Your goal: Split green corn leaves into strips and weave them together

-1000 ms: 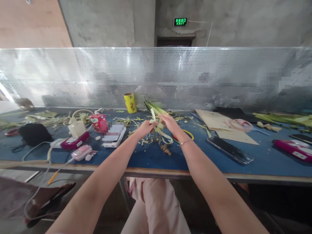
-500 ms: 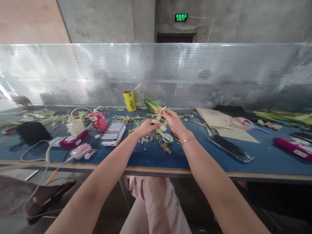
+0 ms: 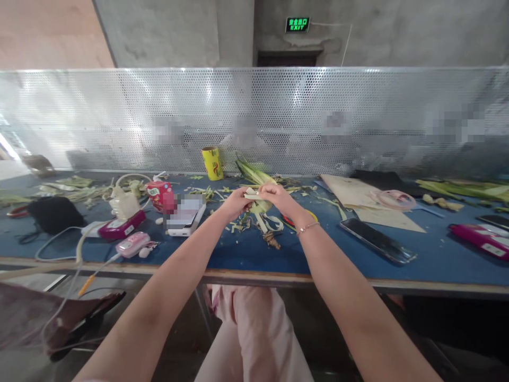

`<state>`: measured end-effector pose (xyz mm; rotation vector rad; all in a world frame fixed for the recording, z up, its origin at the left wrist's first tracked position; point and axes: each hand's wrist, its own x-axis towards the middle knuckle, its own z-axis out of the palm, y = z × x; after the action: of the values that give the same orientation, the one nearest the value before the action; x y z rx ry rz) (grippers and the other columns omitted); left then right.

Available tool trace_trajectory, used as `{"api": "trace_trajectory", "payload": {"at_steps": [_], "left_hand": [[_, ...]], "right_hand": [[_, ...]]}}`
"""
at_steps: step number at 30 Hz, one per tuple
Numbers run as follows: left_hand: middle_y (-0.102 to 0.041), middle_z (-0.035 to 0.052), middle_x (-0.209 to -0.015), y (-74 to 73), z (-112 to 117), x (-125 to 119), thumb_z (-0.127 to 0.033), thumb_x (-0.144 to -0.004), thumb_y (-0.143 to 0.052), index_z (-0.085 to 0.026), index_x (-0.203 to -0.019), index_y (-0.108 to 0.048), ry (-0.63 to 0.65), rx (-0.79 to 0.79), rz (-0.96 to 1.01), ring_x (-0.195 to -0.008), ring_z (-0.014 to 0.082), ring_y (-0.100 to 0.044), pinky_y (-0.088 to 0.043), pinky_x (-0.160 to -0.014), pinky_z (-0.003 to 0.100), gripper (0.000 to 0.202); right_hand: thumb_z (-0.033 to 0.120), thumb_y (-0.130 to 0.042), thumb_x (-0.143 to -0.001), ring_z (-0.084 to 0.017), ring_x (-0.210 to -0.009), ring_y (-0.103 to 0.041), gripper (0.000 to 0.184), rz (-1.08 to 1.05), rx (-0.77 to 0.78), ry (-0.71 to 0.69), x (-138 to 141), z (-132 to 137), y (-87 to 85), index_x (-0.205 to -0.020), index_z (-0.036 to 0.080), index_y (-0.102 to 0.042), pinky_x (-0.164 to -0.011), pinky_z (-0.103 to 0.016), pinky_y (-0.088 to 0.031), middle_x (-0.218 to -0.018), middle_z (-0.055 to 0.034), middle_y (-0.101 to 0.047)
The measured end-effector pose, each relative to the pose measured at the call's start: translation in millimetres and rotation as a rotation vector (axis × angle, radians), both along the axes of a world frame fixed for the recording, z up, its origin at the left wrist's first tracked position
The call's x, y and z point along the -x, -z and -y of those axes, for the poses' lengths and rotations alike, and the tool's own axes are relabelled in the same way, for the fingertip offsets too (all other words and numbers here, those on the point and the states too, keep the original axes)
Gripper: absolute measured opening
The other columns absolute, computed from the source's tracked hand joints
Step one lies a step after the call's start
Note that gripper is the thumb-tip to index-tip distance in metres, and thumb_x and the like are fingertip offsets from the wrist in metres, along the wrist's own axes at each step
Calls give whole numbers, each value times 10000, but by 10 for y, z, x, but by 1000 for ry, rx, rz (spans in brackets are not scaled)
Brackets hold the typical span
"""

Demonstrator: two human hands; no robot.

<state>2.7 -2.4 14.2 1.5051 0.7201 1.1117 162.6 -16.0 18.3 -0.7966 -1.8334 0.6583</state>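
My left hand (image 3: 237,200) and my right hand (image 3: 276,194) meet above the middle of the blue table. Between them is a pale green, folded leaf strip (image 3: 253,197), pinched by the fingers of both hands. Its lower part, a wider pale green piece (image 3: 259,206), hangs below the fingertips. Under the hands lie curled pale strips (image 3: 274,223) and a dry brown scrap (image 3: 272,241). Something with a red and yellow rim (image 3: 288,220) is partly hidden by my right wrist. Long green leaves (image 3: 254,171) lie just beyond my hands.
A yellow cylinder (image 3: 212,163) stands near the perforated metal screen (image 3: 178,95). To the left are a red carton (image 3: 159,195), a white device (image 3: 186,216) and cables. On the right lie a phone (image 3: 377,240), cardboard sheets (image 3: 353,192) and a magenta device (image 3: 479,240).
The strip's upright loop has come down, and the piece now lies more level between my hands. My left hand has moved slightly up; both hands still pinch the strip.
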Motion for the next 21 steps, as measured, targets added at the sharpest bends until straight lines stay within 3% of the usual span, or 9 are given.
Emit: {"api": "trace_trajectory", "payload": {"at_steps": [4, 8, 11, 16, 21], "left_hand": [[-460, -60, -519, 22, -37, 2, -228, -610, -720, -150, -697, -546, -3, -17, -44, -438, 36, -369, -246, -446, 197, 210], [-485, -52, -535, 46, -63, 5, -291, -612, -736, -141, -706, -556, -9, -92, -113, -450, 41, -395, -298, -469, 202, 253], [-481, -46, -528, 72, -92, 8, -332, -621, -733, -137, -656, -539, -11, -135, -163, -456, 42, -404, -313, -475, 203, 277], [-458, -48, -494, 93, -128, 16, -357, -592, -754, -132, -620, -547, -32, -148, -154, -442, 42, -383, -276, -452, 204, 307], [-460, -54, -481, 50, -97, 22, -353, -542, -788, -128, -640, -581, -82, -96, -96, -433, 41, -376, -262, -447, 209, 321]], "right_hand": [[387, -560, -715, -110, -654, -413, 327, -44, 53, 45, -23, -32, 18, -516, 179, -405, -623, -264, -298, -716, -4, -517], [461, -571, -732, -88, -536, -272, 369, 38, 79, 158, -38, -38, 17, -533, 188, -421, -537, -268, -206, -539, 47, -321], [513, -588, -731, -83, -517, -233, 402, 132, 84, 176, -31, -41, 19, -547, 189, -437, -515, -275, -167, -527, 56, -269], [475, -534, -792, -107, -556, -324, 334, 142, 26, 120, -30, -45, 21, -617, 192, -498, -540, -276, -256, -583, 31, -368], [452, -373, -894, -153, -757, -461, 388, 64, -63, 59, -53, -34, 11, -624, 200, -489, -769, -315, -374, -740, -13, -506]]}}
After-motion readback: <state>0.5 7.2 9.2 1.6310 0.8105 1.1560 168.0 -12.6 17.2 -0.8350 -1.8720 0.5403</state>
